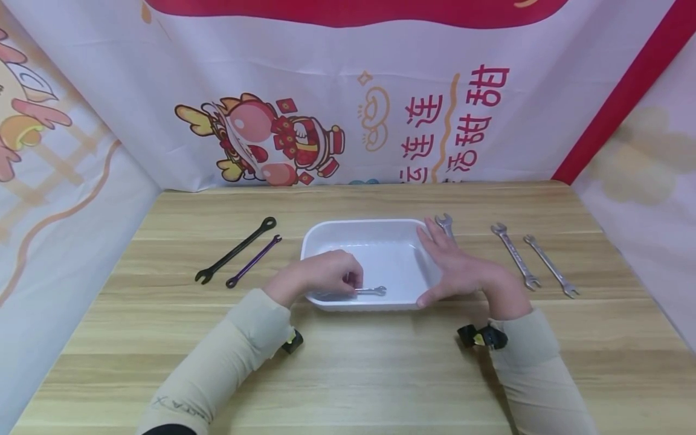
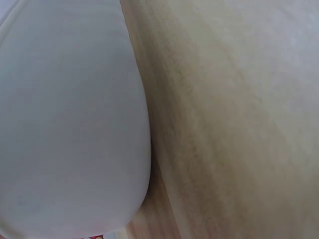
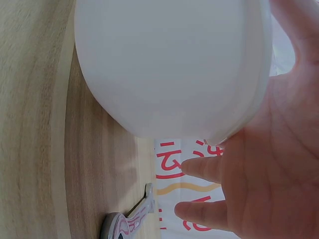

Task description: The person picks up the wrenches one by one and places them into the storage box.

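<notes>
My left hand (image 1: 333, 272) reaches over the near left part of a white rectangular tray (image 1: 388, 264) and pinches a small silver wrench (image 1: 374, 291). The wrench lies level along the tray's near inner side, its open end pointing right, its other end hidden by my fingers. My right hand (image 1: 459, 266) is spread across the tray's right end, thumb at the near corner and fingertips at the far one. In the right wrist view, the palm rests against the tray's outer wall (image 3: 169, 69) with two fingers straight and off it. The left wrist view shows mostly the tray's outside (image 2: 75, 124).
Left of the tray lie a black wrench (image 1: 236, 251) and a thinner purple wrench (image 1: 254, 261). On the right are two silver wrenches, one thicker (image 1: 515, 254) and one slimmer (image 1: 551, 266). Another silver wrench (image 1: 444, 222) is partly covered by my right hand. A printed cloth (image 1: 326, 60) hangs behind the table.
</notes>
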A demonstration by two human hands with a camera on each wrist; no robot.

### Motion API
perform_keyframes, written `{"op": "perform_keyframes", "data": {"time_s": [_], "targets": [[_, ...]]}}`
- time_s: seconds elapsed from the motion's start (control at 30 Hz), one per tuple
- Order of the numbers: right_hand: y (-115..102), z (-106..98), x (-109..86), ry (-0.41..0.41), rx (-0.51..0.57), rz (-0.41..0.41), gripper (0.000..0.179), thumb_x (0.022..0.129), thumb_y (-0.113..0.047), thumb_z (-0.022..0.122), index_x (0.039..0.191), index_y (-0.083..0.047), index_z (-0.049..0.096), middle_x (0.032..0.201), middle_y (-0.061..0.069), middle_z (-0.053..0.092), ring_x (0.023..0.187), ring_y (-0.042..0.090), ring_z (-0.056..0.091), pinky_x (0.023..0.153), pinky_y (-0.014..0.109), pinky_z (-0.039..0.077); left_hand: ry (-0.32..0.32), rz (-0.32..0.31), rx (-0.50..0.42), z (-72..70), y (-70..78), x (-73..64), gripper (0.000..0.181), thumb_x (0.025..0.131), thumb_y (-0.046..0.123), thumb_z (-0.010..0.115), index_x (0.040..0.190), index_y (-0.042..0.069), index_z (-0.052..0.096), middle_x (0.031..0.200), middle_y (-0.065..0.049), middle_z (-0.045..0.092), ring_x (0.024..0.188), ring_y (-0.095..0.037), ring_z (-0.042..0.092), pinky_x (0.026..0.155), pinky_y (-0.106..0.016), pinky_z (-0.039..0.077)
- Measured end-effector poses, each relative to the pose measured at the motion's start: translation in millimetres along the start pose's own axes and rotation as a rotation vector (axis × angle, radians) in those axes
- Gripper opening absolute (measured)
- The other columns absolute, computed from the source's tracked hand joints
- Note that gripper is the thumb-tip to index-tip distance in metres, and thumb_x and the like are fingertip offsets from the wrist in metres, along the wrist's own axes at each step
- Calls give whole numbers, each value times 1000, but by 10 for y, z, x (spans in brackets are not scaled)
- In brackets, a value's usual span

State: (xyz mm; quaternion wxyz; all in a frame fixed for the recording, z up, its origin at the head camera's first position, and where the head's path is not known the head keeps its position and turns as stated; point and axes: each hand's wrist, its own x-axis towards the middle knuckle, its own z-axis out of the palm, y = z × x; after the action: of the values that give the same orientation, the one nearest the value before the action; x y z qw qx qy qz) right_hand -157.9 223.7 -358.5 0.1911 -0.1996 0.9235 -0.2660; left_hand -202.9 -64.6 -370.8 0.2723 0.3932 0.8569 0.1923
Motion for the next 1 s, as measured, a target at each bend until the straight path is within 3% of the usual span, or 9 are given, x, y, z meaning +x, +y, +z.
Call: {"op": "perform_keyframes", "data": {"time_s": [0.77,1.0], "targets": [[-12,-1,4,0,2,-1,140,65,-53,88,159,-5,-5,164,14,-27,151,45,-15,119,67,7,18,-21,-12,-16,6,-10,5,92,16,70,93,20,73,82,8,66,83,-12,60,81,-28,51],[-20,-4,-6,-4,3,2,140,66,-54,87,159,-6,-6,164,14,-27,152,45,-14,119,68,9,66,-21,32,-123,58,-104,9,95,24,67,96,18,74,85,8,68,83,-11,60,82,-29,51]]}}
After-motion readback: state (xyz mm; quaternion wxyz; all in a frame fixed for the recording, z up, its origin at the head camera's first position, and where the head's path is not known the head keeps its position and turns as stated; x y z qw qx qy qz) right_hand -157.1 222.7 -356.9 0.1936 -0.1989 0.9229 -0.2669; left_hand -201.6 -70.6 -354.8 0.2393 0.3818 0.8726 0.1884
